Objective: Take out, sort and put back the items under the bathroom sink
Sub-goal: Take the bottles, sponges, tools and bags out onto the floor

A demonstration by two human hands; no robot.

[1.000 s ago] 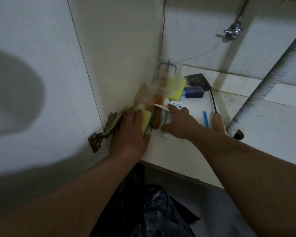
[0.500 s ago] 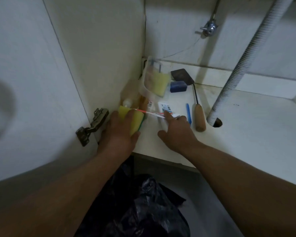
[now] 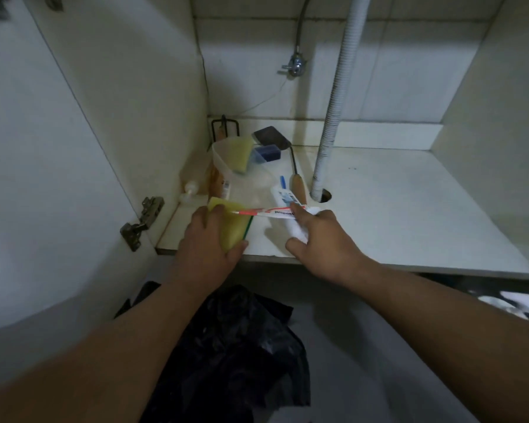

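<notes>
- Sponge (image 3: 233,225), yellow with a green scouring edge, sits at the front left of the cabinet shelf (image 3: 409,209), near the shelf's front lip. The left hand (image 3: 206,242) has it in its grip, fingers over the top and thumb curled round the near end.
- Being soft, the sponge will probably squash rather than slip; the likelier trouble is that lifting it catches the toothpaste tube's tail, which overlaps its far corner.
- Behind it, against the left wall, stand a small clear squeeze bottle (image 3: 191,188) and an amber bottle (image 3: 219,186). A careless sweep of the left hand could tip either one.
- A translucent plastic tub (image 3: 226,161) leans behind those with a second yellow sponge (image 3: 242,157) in it; it looks tilted, so a knock might send it over.
- Toothpaste tube (image 3: 275,212), white with a red stripe, lies flat across the shelf front. The right hand (image 3: 321,236) presses on it, forefinger along its top, with something white under the palm; I cannot tell whether that grip closes round anything.
- Dragging the tube could push the white tube (image 3: 283,195) behind it, the blue pen-like item (image 3: 283,181) or the wooden-handled scraper (image 3: 297,178) toward the pipe hole (image 3: 326,195).
- The corrugated drain hose (image 3: 333,111) stands just right of these and could be bumped.
- A black plastic bag (image 3: 242,346) lies on the floor below the shelf edge; anything dropped may land in it.
</notes>
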